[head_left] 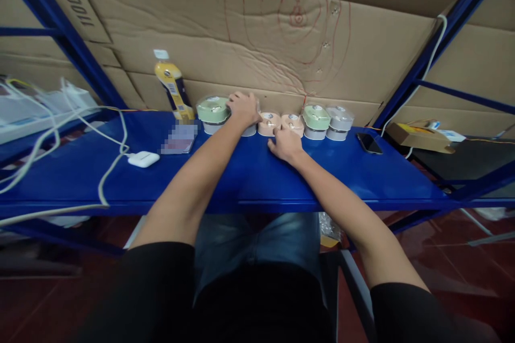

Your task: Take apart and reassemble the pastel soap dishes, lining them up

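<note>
Small round-cornered containers with clear lids stand in a row along the back of the blue shelf [249, 182]. My left hand [244, 110] reaches over a container with a pale grey base [250, 131], its fingers wrapped round the top; most of that container is hidden. To its left stands a green container [213, 110]. My right hand [286, 144] is just in front of two peach containers [269, 124], thumb apart from the curled fingers, with nothing visible in it. Further right are another green container [316, 118] and a light grey one [340, 122].
A yellow-labelled bottle [174, 88], a blurred-out flat packet [180, 138] and a white earbud case [144, 159] are on the left, beside white cables [116, 155]. A phone [369, 143] and an open cardboard box [420, 136] lie right. Cardboard [193, 27] closes the back.
</note>
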Motion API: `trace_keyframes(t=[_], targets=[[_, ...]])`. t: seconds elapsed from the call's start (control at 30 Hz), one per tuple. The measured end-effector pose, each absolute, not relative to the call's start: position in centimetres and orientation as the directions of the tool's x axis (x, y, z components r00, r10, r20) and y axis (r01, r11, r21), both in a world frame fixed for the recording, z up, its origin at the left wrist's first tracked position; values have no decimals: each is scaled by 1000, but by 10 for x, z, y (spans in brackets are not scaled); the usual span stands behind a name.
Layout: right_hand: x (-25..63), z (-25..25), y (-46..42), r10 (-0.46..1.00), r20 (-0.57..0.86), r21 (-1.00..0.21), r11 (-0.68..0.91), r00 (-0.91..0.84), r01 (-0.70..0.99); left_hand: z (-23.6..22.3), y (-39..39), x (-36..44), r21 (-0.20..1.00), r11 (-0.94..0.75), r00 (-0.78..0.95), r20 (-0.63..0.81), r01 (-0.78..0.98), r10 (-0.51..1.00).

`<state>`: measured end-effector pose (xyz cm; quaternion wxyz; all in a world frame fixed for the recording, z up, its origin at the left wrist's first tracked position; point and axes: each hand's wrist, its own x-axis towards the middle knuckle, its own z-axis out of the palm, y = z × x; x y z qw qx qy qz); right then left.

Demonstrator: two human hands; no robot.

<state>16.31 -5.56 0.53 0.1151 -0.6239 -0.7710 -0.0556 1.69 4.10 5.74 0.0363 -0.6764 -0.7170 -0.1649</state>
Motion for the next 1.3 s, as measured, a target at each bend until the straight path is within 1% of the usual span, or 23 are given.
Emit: trace_keyframes(t=[0.07, 0.13, 0.2, 0.23, 0.27, 0.33, 0.4, 0.47, 0.57, 0.7, 0.8, 0.87, 0.93, 1.0, 1.13, 1.2, 1.3], targets=[[171, 8, -53, 943, 303, -120, 180, -136, 976, 63, 28, 15, 205, -39, -33, 335, 978, 942], [184, 14, -50, 919, 392, -242, 146, -41, 959, 65, 6, 10, 187, -174, 81, 420, 967, 904], [199, 22, -48, 877, 479, -395, 191, 24, 898, 59, -20, 3, 149, -365, 258, 472, 919, 843], [207, 25, -47, 857, 516, -451, 263, 8, 853, 52, -33, -1, 131, -468, 355, 486, 874, 799], [214, 28, -48, 839, 542, -479, 357, -50, 802, 44, -46, -5, 122, -566, 445, 493, 816, 748], [225, 32, -52, 801, 542, -473, 542, -256, 694, 25, -65, -12, 132, -735, 599, 495, 665, 630], [227, 31, -58, 758, 454, -457, 649, -467, 608, 6, -76, -19, 170, -818, 677, 484, 549, 555], [223, 27, -65, 727, 345, -463, 682, -594, 566, -8, -79, -25, 226, -848, 704, 478, 480, 526], [213, 19, -74, 698, 255, -469, 695, -669, 545, -21, -75, -32, 323, -845, 704, 468, 425, 533], [205, 9, -80, 710, 270, -420, 694, -650, 585, -30, -67, -43, 467, -765, 605, 474, 444, 640], [204, 3, -81, 750, 280, -391, 659, -599, 642, -33, -63, -51, 584, -676, 552, 413, 450, 724], [205, 0, -79, 766, 285, -398, 642, -576, 655, -34, -62, -56, 619, -640, 555, 365, 455, 747], [210, -2, -74, 772, 306, -419, 634, -557, 650, -34, -60, -59, 616, -629, 556, 344, 475, 757], [219, -1, -68, 789, 334, -435, 614, -515, 658, -33, -60, -61, 588, -641, 563, 347, 492, 750], [246, 4, -57, 842, 382, -488, 533, -380, 691, -32, -63, -63, 472, -724, 644, 355, 502, 678], [258, 6, -53, 873, 382, -537, 478, -304, 695, -31, -66, -63, 430, -743, 671, 338, 514, 660], [267, 7, -51, 914, 357, -590, 382, -195, 711, -31, -69, -62, 417, -739, 664, 340, 529, 666]])
